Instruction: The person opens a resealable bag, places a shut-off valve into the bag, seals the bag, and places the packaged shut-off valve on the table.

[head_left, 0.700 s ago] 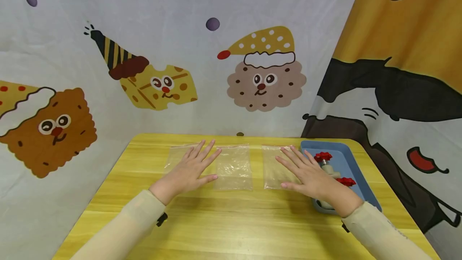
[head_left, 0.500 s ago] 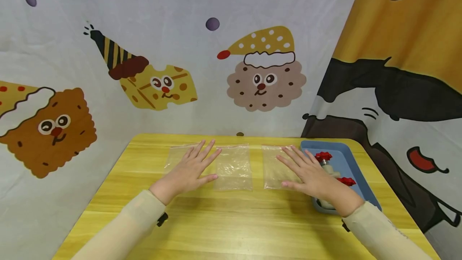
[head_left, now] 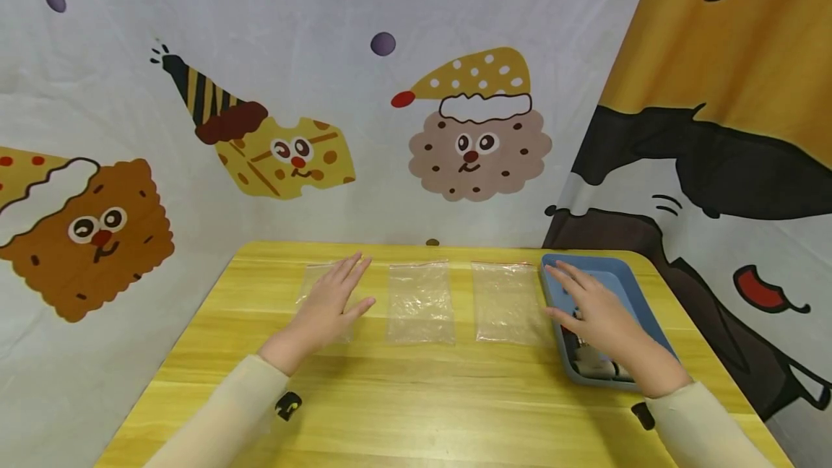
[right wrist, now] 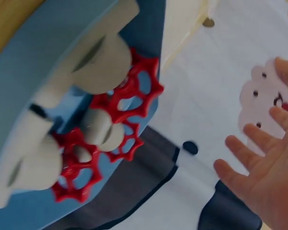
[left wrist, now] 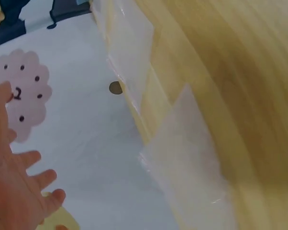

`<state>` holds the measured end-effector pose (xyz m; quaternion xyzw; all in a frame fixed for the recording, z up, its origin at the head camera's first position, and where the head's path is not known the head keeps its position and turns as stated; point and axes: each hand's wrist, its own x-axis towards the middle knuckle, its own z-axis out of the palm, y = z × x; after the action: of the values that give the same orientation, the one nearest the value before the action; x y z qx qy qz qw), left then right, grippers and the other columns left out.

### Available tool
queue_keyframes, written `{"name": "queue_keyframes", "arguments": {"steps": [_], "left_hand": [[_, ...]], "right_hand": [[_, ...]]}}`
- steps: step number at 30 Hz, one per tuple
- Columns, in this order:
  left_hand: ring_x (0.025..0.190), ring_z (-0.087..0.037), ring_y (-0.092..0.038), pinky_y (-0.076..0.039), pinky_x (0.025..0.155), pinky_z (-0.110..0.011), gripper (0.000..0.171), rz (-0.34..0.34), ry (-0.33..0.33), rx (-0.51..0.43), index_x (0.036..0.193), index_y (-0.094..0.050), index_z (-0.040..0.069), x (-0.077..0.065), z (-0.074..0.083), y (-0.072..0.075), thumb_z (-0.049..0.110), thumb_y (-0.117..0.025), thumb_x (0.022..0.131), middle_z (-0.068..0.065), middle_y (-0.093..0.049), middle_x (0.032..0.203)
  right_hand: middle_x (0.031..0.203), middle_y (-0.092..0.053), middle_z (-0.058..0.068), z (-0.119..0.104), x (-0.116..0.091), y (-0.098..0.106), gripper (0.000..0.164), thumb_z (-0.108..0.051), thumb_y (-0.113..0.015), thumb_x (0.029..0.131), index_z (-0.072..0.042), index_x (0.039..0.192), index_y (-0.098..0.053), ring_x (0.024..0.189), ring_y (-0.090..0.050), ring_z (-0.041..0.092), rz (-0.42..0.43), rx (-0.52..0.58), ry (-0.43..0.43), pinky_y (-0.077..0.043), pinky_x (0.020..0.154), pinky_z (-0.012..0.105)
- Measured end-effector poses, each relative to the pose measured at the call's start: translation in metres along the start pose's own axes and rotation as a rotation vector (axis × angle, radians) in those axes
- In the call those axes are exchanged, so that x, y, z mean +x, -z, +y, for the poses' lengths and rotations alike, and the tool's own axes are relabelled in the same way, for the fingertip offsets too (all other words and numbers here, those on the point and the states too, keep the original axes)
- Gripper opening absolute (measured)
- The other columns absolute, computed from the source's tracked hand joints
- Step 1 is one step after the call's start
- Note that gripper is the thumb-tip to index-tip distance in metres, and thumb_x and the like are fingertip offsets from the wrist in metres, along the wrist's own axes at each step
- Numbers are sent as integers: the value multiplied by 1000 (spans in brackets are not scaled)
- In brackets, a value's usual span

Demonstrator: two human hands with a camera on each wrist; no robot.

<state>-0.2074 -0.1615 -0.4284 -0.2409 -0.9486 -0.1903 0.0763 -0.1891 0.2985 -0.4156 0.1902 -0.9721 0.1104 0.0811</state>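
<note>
My left hand (head_left: 321, 316), fingers straight, hovers over the left clear zip bag (head_left: 316, 276) and hides part of it. In the left wrist view, that hand (left wrist: 15, 177) holds nothing. My right hand (head_left: 604, 323) hangs over the blue tray (head_left: 617, 263) at the right, its fingers extended and slightly spread. Several valves with off-white bodies (right wrist: 105, 67) and red handwheels (right wrist: 127, 112) lie in the tray. In the head view the right hand covers most of them, leaving one pale body (head_left: 594, 367) showing. No contact between hand and valves is visible.
Two more clear zip bags lie flat on the yellow wooden table (head_left: 416, 410), one in the middle (head_left: 420, 302) and one on the right (head_left: 507, 302) beside the tray. A printed cloth (head_left: 364, 215) hangs behind the table's back edge.
My right hand has moved right, from over the right bag to over the tray, now covering the red handwheels. The left hand has drawn slightly left and back, away from the middle bag.
</note>
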Motion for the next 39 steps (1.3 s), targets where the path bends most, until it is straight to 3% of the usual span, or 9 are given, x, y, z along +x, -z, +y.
{"name": "queue_keyframes", "arguments": {"steps": [7,13,19,23,27,39], "left_hand": [[138,-38,-29,-28,109,-59,70,82,188,-143,151,-23,15,-10,-23,-6,45,-52,95,-15,-27,153],[133,-46,-31,-31,105,-61,69,85,367,-196,148,-27,4,-20,-44,-10,31,-59,93,-23,-30,149],[129,-50,-33,-32,105,-61,64,60,510,-194,145,-28,-1,-27,-58,-12,24,-57,93,-30,-31,144],[128,-52,-32,-31,104,-62,64,22,573,-189,145,-28,-4,-31,-63,-15,22,-56,93,-32,-32,142],[127,-53,-32,-30,105,-63,64,12,615,-190,144,-29,-5,-34,-68,-19,22,-56,92,-34,-32,141],[122,-57,-32,-33,101,-65,65,-45,736,-228,142,-27,-10,-37,-78,-26,18,-52,90,-38,-30,137]], "right_hand": [[142,-35,27,26,-20,7,74,-43,-64,88,-8,146,-33,123,-36,52,47,118,-184,-34,92,71],[134,-33,38,51,-40,8,73,-38,-62,90,3,143,-31,116,-37,57,56,165,-391,-33,89,72],[126,-35,39,77,-62,7,67,-28,-61,90,12,135,-33,108,-36,57,46,160,-543,-35,83,69],[125,-33,40,86,-72,8,71,-30,-58,90,14,137,-27,106,-37,56,-20,180,-642,-41,78,65],[124,-31,42,95,-78,4,74,-30,-58,90,17,136,-24,110,-34,57,-84,200,-714,-40,83,66],[120,-39,45,116,-85,-9,68,-27,-56,91,21,129,-29,104,-46,56,-238,233,-769,-47,81,59]]}}
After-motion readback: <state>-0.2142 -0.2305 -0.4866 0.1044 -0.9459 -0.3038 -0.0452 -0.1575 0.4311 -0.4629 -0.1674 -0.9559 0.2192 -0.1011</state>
